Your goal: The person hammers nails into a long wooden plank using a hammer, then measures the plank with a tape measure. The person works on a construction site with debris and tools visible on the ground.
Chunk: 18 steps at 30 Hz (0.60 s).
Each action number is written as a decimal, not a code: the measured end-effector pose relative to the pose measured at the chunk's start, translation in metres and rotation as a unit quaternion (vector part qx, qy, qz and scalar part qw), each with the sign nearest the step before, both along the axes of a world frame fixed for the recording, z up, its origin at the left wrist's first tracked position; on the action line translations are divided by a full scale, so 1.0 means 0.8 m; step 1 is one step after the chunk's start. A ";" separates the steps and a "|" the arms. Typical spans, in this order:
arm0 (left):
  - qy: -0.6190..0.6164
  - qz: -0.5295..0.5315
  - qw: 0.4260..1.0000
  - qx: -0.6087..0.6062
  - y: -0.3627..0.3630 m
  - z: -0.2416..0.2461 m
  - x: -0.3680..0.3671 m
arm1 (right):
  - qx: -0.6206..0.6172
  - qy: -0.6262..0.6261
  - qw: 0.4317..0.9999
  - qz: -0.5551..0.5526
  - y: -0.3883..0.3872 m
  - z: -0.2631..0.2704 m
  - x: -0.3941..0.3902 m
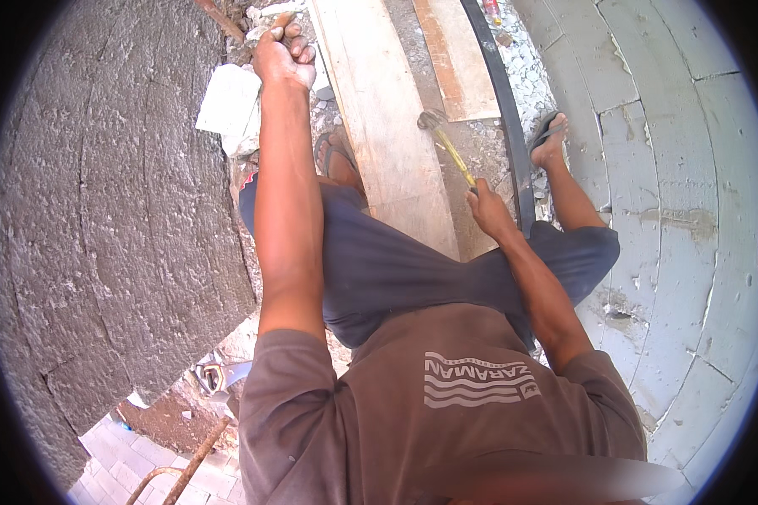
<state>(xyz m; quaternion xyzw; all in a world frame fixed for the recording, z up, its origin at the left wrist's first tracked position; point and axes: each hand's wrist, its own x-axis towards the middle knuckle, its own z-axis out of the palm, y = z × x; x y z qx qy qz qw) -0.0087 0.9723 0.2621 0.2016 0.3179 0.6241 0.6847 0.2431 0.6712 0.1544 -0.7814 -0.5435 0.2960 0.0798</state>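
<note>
My right hand (494,209) grips the dark end of a hammer's yellow handle (455,154). The hammer's metal head (431,119) is blurred and lies over the right edge of a long wooden plank (385,120) between my legs. My left hand (285,55) is stretched far forward, left of the plank, palm up with the fingers curled. Whitish dust marks its palm. An orange-brown tip shows at the fingers; whether it is a finger or a held thing I cannot tell. Beside my left wrist lies a white block (229,101).
A rough grey block wall (126,189) rises at left, a smoother one (663,189) at right. A shorter board (464,60), a dark bar (505,101) and white rubble (530,69) lie ahead. A handsaw (218,377) and a rusty metal bar (196,461) are at lower left.
</note>
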 end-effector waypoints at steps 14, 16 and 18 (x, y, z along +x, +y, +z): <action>0.059 -0.033 0.997 -0.032 -0.001 -0.011 0.028 | 0.353 0.153 0.923 -0.002 0.008 0.003 0.023; 0.050 -0.039 0.998 -0.014 -0.001 -0.010 0.029 | 0.148 -0.002 0.989 0.003 -0.003 -0.025 0.030; 0.039 -0.046 0.997 -0.039 -0.002 -0.012 0.032 | 0.033 0.028 0.998 -0.034 -0.011 -0.034 0.041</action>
